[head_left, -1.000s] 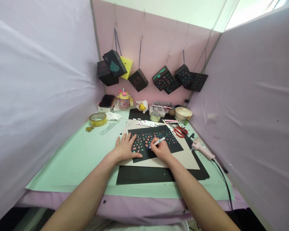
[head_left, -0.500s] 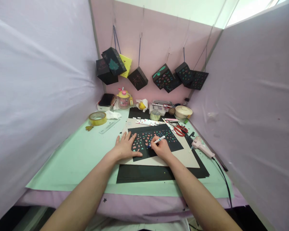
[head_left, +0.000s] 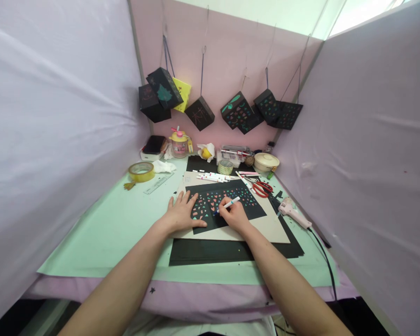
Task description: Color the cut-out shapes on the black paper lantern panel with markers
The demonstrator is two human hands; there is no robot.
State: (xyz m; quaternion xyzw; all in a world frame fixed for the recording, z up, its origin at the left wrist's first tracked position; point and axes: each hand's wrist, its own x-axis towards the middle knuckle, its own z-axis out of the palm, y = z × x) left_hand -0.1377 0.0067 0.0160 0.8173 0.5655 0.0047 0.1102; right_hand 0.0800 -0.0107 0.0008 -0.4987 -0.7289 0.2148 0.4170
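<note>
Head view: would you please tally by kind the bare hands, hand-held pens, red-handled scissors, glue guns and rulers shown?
Left hand and right hand: 2
Hand-held pen: 1
Red-handled scissors: 1 pair
Glue gun: 1
Ruler: 1
Total: 6

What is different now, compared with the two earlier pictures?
Only the view shifted slightly: the hanging boxes sit a little higher in the picture. Nothing was visibly taken hold of or let go. The left hand still rests on the black sheet; the right hand still holds the white marker.
</note>
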